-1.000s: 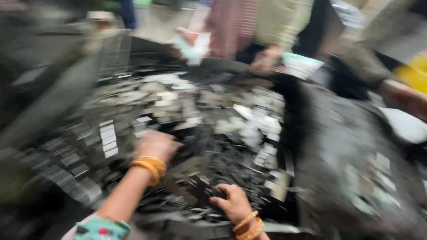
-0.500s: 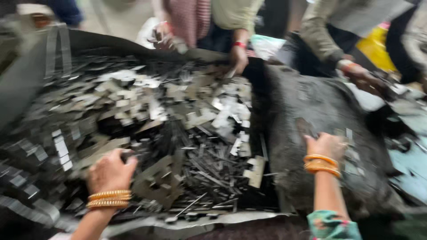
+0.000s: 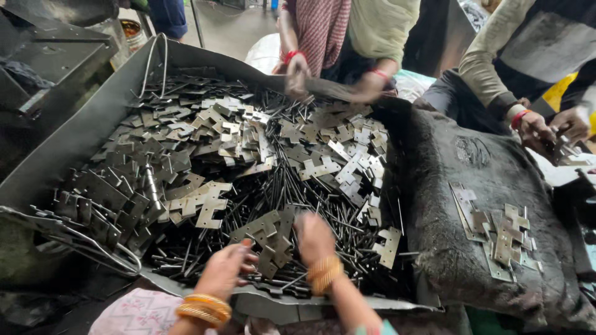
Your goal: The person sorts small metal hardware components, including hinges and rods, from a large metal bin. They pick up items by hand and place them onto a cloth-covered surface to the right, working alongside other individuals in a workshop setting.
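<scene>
While a few hinge plates [image 3: 496, 239] sit sorted on the dark cloth [image 3: 447, 186], both hands, left hand [image 3: 226, 267] and right hand [image 3: 313, 236], dig into the heaped tray [image 3: 81, 133], finger grip blurred, cannot tell.

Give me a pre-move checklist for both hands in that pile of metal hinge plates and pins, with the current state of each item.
1. Left hand over the hinge plates: ok, at the pile's near edge.
2. Right hand in contact with the pile: ok, it rests on plates and thin pins.
3. Grip on a plate: cannot tell, both hands are blurred.
4. Co-workers' hands apart from the person's own: ok, they work at the far rim.
5. Sorted plates on the dark cloth: ok, a small group lies there.
6. Bare hands among sharp edges: not ok.
</scene>
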